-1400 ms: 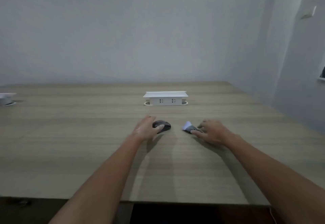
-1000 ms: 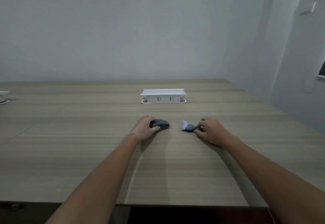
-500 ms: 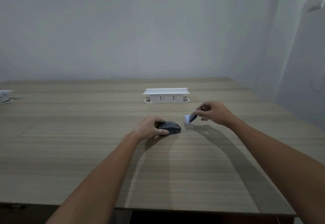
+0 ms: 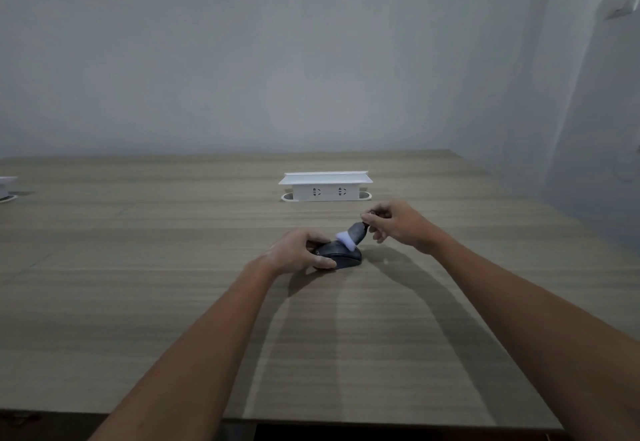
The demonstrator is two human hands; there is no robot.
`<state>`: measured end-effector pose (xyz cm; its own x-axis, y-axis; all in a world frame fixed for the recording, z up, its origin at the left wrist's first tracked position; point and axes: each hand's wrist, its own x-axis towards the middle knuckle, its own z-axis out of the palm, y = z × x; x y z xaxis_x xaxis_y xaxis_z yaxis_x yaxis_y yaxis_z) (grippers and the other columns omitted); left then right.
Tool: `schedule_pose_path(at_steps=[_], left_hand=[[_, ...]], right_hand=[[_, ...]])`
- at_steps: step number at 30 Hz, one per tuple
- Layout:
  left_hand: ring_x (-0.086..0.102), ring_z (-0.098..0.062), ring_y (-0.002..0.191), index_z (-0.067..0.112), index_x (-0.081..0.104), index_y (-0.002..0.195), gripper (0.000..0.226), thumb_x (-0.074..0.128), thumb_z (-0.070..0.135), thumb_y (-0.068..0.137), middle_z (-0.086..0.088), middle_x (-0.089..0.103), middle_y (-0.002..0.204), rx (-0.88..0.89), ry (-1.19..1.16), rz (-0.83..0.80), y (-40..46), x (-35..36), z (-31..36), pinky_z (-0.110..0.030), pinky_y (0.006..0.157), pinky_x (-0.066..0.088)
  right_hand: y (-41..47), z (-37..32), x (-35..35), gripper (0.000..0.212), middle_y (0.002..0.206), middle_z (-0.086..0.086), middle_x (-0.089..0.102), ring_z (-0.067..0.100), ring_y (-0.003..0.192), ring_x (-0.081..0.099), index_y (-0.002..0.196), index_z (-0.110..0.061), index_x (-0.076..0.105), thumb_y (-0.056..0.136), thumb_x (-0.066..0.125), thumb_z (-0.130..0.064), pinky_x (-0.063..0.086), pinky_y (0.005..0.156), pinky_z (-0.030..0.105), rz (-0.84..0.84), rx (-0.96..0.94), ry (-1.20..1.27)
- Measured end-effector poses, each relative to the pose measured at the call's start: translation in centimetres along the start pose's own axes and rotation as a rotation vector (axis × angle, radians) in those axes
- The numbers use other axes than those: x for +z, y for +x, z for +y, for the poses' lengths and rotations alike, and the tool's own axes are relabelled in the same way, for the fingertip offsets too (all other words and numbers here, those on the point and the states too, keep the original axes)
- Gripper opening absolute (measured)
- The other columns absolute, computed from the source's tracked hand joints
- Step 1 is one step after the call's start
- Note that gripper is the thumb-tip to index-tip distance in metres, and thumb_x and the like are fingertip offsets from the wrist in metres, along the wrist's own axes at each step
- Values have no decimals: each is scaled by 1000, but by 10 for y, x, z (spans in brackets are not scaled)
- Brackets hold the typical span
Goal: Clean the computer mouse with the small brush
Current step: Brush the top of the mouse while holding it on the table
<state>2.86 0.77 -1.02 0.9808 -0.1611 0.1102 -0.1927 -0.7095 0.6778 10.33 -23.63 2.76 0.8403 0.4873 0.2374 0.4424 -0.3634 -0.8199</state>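
Note:
A dark computer mouse [image 4: 343, 256] lies on the wooden table [image 4: 173, 302] near its middle. My left hand [image 4: 298, 250] grips the mouse from its left side, thumb along the near edge. A small brush [image 4: 351, 235] with a dark body and white bristles is pinched at its top end by my right hand [image 4: 394, 222]. The brush slants down to the left, and its white bristles rest on the top of the mouse.
A white pop-up power socket box [image 4: 325, 187] stands on the table behind the hands. A second white object [image 4: 7, 188] sits at the far left edge. The table's near edge [image 4: 381, 421] runs along the bottom; a wall is close on the right.
My right hand picked the brush up off the table, then brought it left and down onto the mouse. My left hand slid the mouse slightly right while holding it.

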Motion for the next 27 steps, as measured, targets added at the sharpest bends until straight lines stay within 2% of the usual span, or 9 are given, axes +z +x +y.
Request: schedule_pose_path(at_steps=[2,5,7,10,12,15,19,23,27], left_hand=[[73,-18,98,22,77,107,45,86,42,67,3,79,101,-5,7,13,1,0,0,-43,97,55],[72,-20,102,18,77,109,44,87,36,71,-1,79,105,-7,17,23,3,0,1,-42,99,54],[72,-23,100,17,77,108,43,87,36,71,-3,79,103,9,18,17,4,0,0,-45,98,54],[73,-23,99,21,77,107,43,86,40,69,-1,79,101,6,-1,-13,5,0,-2,-45,97,55],[73,-25,98,22,77,104,45,85,44,66,-1,79,99,3,-1,-17,6,1,-3,-47,95,56],[72,-25,97,20,77,104,49,85,47,64,-2,78,98,1,18,1,8,2,-4,-48,95,55],[73,-21,94,24,77,102,47,83,49,64,4,78,95,0,36,-13,10,2,-6,-46,93,56],[72,-16,96,21,76,109,52,85,47,65,6,78,100,-6,42,0,11,2,-6,-41,95,56],[71,-13,86,23,78,101,40,85,43,67,8,77,91,11,39,-14,11,2,-7,-36,86,55]], right_hand=[[2,4,-1,23,67,6,61,14,55,58,99,9,68,97,62,-13,54,55,25,6,18,-69],[5,-1,-6,22,62,-1,60,13,51,56,92,4,71,94,62,-16,49,50,19,40,14,-225],[8,-9,-5,23,64,1,61,13,53,57,90,5,70,93,63,-17,49,52,21,61,-24,-201],[10,-15,2,23,63,5,62,14,53,58,83,3,69,94,66,-18,51,53,24,-17,-47,-107],[10,-15,5,22,65,6,63,12,51,58,79,1,68,92,65,-17,48,50,20,-37,-17,-211],[11,-17,1,20,69,5,64,15,60,58,83,3,73,88,64,-15,42,49,16,16,-2,-368],[8,-17,5,26,62,1,60,12,50,55,82,6,68,90,66,-19,46,48,20,9,-6,-226],[7,-12,2,21,70,13,67,17,59,54,80,5,71,86,65,-14,41,53,25,18,42,-358],[7,-15,3,24,65,1,61,10,52,54,84,2,71,90,66,-20,45,49,20,44,5,-191]])
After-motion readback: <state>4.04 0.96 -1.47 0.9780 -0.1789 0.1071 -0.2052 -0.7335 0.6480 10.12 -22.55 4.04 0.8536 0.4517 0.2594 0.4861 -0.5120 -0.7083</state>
